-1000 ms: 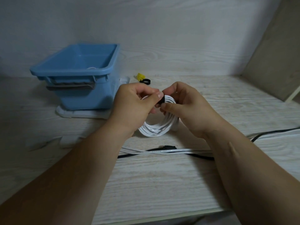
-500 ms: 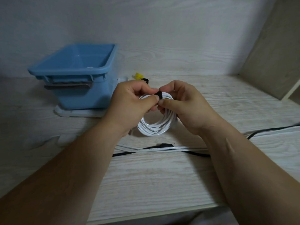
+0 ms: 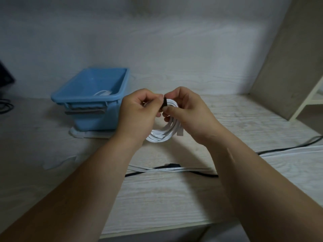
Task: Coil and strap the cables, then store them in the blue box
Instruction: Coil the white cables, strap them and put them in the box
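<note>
A coiled white cable (image 3: 164, 133) is held upright between both hands. The black strap (image 3: 164, 104) at the top of the coil is pinched from the left by the curled fingers of the left hand (image 3: 139, 112) and from the right by those of the right hand (image 3: 188, 112). The rest of the coil hangs below them. The blue box (image 3: 97, 117) stands just left of the left hand. A loose white cable (image 3: 167, 169) and a black cable (image 3: 202, 174) are laid across the worktop (image 3: 157, 198), nearer the person.
</note>
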